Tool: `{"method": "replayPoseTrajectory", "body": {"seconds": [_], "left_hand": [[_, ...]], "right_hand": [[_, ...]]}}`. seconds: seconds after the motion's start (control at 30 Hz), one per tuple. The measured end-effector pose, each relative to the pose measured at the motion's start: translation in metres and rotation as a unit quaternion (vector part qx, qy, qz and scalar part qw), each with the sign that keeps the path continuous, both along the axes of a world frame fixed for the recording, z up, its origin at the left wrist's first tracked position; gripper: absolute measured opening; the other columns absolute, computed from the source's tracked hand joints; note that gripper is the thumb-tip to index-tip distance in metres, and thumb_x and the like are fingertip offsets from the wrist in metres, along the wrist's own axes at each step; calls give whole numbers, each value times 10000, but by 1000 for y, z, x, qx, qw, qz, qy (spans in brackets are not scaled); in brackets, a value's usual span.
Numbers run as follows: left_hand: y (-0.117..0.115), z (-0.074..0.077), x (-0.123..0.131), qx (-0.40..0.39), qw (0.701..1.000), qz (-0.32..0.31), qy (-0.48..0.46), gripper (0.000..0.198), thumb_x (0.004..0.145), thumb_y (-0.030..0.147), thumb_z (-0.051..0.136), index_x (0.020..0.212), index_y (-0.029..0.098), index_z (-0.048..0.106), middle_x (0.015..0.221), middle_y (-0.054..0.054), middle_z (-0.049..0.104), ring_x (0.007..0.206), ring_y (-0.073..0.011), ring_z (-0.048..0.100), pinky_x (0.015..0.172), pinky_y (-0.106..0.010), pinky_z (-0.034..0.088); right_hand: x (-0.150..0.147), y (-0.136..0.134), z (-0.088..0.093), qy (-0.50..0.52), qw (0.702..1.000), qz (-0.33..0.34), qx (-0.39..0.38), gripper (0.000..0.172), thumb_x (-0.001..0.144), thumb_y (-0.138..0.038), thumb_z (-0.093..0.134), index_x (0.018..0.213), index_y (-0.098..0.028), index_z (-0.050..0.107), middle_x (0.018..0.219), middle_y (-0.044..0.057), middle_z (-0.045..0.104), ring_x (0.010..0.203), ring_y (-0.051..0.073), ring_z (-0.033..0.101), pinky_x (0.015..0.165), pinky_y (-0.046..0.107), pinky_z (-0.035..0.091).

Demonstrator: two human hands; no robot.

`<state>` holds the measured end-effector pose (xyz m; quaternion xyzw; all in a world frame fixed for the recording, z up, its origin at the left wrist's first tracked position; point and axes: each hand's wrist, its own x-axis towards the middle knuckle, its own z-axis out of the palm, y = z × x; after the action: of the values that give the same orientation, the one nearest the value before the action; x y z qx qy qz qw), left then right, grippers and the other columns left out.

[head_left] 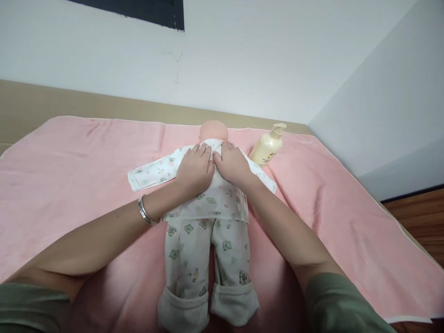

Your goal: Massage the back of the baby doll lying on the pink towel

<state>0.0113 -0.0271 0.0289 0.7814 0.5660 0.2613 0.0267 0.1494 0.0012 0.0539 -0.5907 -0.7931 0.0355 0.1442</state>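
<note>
A baby doll (213, 131) lies on a pink sheet, its bare head away from me and its face not visible. It wears a white printed top (222, 199) and matching trousers (190, 249) with turned-up cuffs. My left hand (196, 167) rests flat on the left side of the upper torso, fingers stretched toward the head. On the right side, my right hand (233, 164) lies flat in the same way, its thumb close to the left one. Both palms touch the top and grip nothing. A silver bangle (147, 210) circles my left wrist.
A cream pump bottle (267, 147) leans on the right, beside the doll's sleeve. The pink sheet (86, 185) covers a beige surface (45, 99) that meets a white wall (249, 55). Brown wood (419, 222) shows at the right edge.
</note>
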Motion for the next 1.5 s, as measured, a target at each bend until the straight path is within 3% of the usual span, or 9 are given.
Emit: {"method": "replayPoseTrajectory", "body": {"seconds": [0.2, 0.43, 0.53, 0.67, 0.8, 0.9, 1.1, 1.5], "left_hand": [[20, 10, -13, -79, 994, 34, -64, 383, 962, 270, 295, 1088, 154, 637, 1186, -171, 693, 1145, -313, 622, 1078, -491, 485], [-1, 12, 0, -20, 999, 24, 17, 352, 954, 226, 324, 1059, 116, 642, 1219, -206, 655, 1206, -351, 572, 1068, -531, 482], [-5, 18, 1, -47, 999, 6, 20, 312, 930, 182, 337, 974, 131, 642, 1167, -189, 655, 1187, -325, 582, 1079, -504, 490], [10, 20, -7, -98, 993, 29, -53, 279, 933, 214, 323, 882, 183, 595, 1127, -151, 682, 1122, -288, 614, 1064, -473, 494], [25, 7, -11, -72, 991, 48, -98, 269, 925, 256, 313, 841, 198, 562, 1030, -140, 707, 993, -267, 625, 979, -450, 507], [27, -2, -10, -46, 992, 48, -111, 310, 925, 277, 314, 900, 186, 608, 1069, -144, 720, 1022, -264, 628, 996, -436, 498], [26, -7, -9, -36, 989, 43, -134, 461, 951, 318, 309, 1156, 128, 676, 1253, -167, 708, 1197, -296, 613, 1128, -474, 441], [24, -5, -8, -45, 987, 52, -144, 520, 958, 316, 312, 1261, 99, 675, 1341, -169, 689, 1269, -299, 608, 1185, -482, 417]], "right_hand": [[-16, -32, -4, -64, 996, 21, 62, 544, 1038, -256, 340, 1445, 73, 490, 1463, 300, 575, 1412, 373, 521, 1231, 485, 358], [3, 7, -4, 56, 998, 33, 8, 480, 1003, -292, 378, 1326, -2, 581, 1380, 233, 644, 1306, 339, 582, 1155, 457, 449], [5, 12, -3, 50, 998, 29, 3, 499, 1009, -308, 362, 1337, 6, 568, 1399, 246, 629, 1302, 351, 575, 1143, 479, 447], [-9, -12, -5, -12, 999, 30, 37, 531, 1036, -290, 327, 1390, 54, 522, 1425, 287, 597, 1344, 370, 544, 1174, 502, 408], [-19, -35, -8, -80, 990, 70, 89, 495, 1004, -170, 341, 1407, 45, 534, 1468, 287, 573, 1424, 374, 493, 1234, 510, 355], [-16, -30, -10, -57, 990, 104, 79, 480, 992, -159, 334, 1371, -10, 587, 1443, 240, 611, 1419, 337, 513, 1244, 483, 365], [-11, -5, -13, 62, 996, 55, 46, 568, 978, -242, 352, 1460, 24, 492, 1568, 235, 504, 1510, 322, 418, 1291, 487, 313], [-12, -9, -15, 72, 995, 54, 50, 572, 973, -252, 354, 1451, 20, 509, 1573, 241, 500, 1510, 324, 424, 1288, 494, 313]]}}
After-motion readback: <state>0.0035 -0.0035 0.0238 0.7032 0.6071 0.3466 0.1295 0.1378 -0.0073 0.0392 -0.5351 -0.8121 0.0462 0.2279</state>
